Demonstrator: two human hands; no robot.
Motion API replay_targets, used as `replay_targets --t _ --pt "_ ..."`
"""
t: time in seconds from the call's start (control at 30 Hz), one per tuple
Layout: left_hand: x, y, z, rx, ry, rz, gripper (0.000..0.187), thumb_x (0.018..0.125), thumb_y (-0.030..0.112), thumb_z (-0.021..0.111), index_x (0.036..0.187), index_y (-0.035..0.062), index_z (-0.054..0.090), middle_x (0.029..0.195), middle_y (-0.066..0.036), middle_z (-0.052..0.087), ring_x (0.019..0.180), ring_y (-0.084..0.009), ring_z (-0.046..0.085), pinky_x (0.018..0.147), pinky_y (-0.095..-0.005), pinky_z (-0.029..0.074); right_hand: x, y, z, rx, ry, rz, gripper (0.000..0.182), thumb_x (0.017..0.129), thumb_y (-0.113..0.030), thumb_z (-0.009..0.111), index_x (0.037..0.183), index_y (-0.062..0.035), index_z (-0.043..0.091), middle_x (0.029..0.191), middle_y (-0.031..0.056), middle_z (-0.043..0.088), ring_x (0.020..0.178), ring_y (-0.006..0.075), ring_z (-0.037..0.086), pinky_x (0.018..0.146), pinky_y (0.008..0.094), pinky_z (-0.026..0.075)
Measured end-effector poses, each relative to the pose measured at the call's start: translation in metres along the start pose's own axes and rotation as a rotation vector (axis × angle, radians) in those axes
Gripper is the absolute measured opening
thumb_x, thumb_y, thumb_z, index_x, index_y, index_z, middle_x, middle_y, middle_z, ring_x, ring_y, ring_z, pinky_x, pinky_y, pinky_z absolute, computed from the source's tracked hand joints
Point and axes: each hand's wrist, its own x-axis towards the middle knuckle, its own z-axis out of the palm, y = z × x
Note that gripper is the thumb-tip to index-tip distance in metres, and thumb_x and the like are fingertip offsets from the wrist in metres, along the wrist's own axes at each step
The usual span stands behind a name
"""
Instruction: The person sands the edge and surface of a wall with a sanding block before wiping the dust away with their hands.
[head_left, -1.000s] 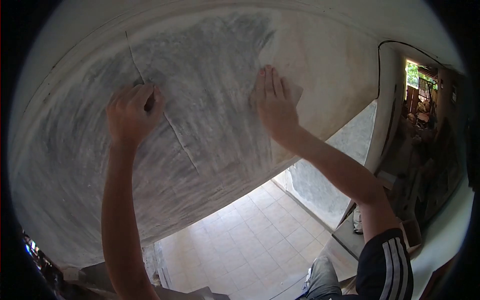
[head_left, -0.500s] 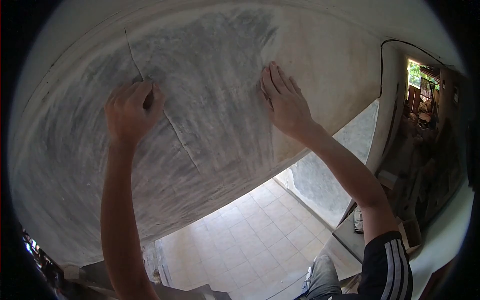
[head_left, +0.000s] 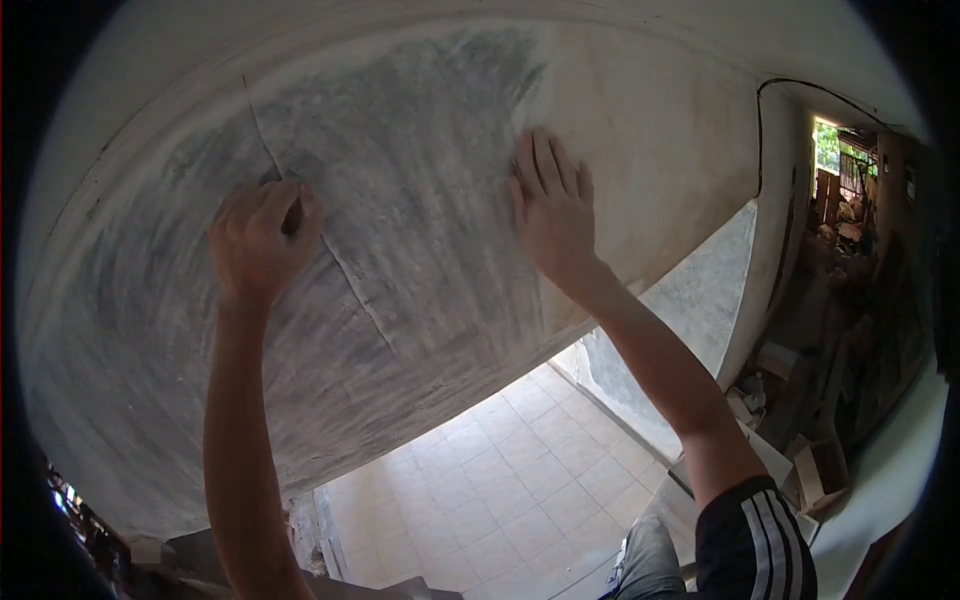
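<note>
My left hand [head_left: 262,240] is closed against the grey plastered surface [head_left: 420,200], over a thin dark line that runs down across it. The fingers are curled; whatever they pinch is hidden, though the line comes out above and below the hand. Further right, my right hand [head_left: 556,205] lies with its fingers extended on the surface, where the grey patch meets a paler beige area [head_left: 640,130]. Nothing shows in the right hand.
Below is a tiled floor [head_left: 500,450]. A grey panel [head_left: 700,290] stands at the right. Beyond it are a black cable [head_left: 761,140], an open cardboard box [head_left: 820,472] and a cluttered passage. My trouser leg [head_left: 650,555] shows at the bottom.
My right hand has shifted slightly left and turned more upright, its arm moving left too. My left hand sits slightly lower in view, still closed over the line. More of the cardboard box shows.
</note>
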Motion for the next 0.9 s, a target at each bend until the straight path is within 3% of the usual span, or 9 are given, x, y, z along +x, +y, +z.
replay_targets --t 0.13,0.23,0.43,0.63,0.83,0.9 --pt "0.001 0.0 0.0 -0.02 0.008 0.009 0.022 0.08 0.011 0.067 0.061 0.0098 0.054 0.053 -0.001 0.049 0.049 -0.0166 0.048 0.05 -0.032 0.041 0.029 0.011 -0.006 -0.063 0.015 0.011 0.047 0.098 -0.036 0.044 0.139 -0.0117 0.046 0.147 0.0159 0.038 0.136 0.0338 0.035 0.103 0.0633 0.028" --pt "-0.001 -0.002 0.0 -0.01 -0.033 0.0 0.019 0.08 0.012 0.067 0.064 0.0091 0.057 0.054 -0.001 0.05 0.05 -0.0171 0.049 0.051 -0.0325 0.041 0.071 0.01 0.001 0.013 0.036 0.158 0.048 0.099 -0.037 0.044 0.14 -0.0135 0.045 0.147 0.0164 0.037 0.135 0.034 0.035 0.104 0.0639 0.027" --pt "0.001 0.001 -0.001 0.007 -0.038 0.003 0.019 0.08 0.012 0.067 0.065 0.0091 0.057 0.054 -0.001 0.049 0.05 -0.0174 0.048 0.051 -0.0321 0.041 -0.01 -0.012 -0.012 0.074 -0.03 0.008 0.045 0.099 -0.036 0.043 0.138 -0.0138 0.046 0.146 0.0186 0.036 0.137 0.0354 0.032 0.104 0.0666 0.025" --pt "-0.002 -0.002 0.002 0.019 -0.081 0.007 0.021 0.081 0.012 0.066 0.064 0.0099 0.054 0.054 -0.001 0.048 0.051 -0.0184 0.048 0.051 -0.0335 0.04 0.055 0.002 -0.003 0.006 0.029 0.17 0.047 0.099 -0.037 0.043 0.143 -0.0192 0.042 0.147 0.0203 0.035 0.138 0.0363 0.03 0.104 0.0687 0.022" --pt "0.002 0.002 -0.001 0.065 -0.088 0.006 0.023 0.082 0.012 0.065 0.062 0.01 0.053 0.054 -0.001 0.047 0.05 -0.0181 0.047 0.051 -0.0338 0.039 -0.024 -0.007 -0.02 0.102 -0.098 0.097 0.049 0.099 -0.037 0.042 0.144 -0.0188 0.041 0.148 0.0208 0.034 0.138 0.0377 0.03 0.101 0.0738 0.02" --pt "0.003 0.003 -0.001 0.062 -0.065 0.02 0.023 0.082 0.012 0.065 0.062 0.0098 0.053 0.054 -0.001 0.048 0.049 -0.0179 0.047 0.051 -0.0335 0.039 -0.011 0.001 -0.014 0.085 -0.04 0.086 0.049 0.099 -0.037 0.042 0.144 -0.0175 0.041 0.148 0.0202 0.033 0.138 0.0383 0.03 0.099 0.0754 0.02"
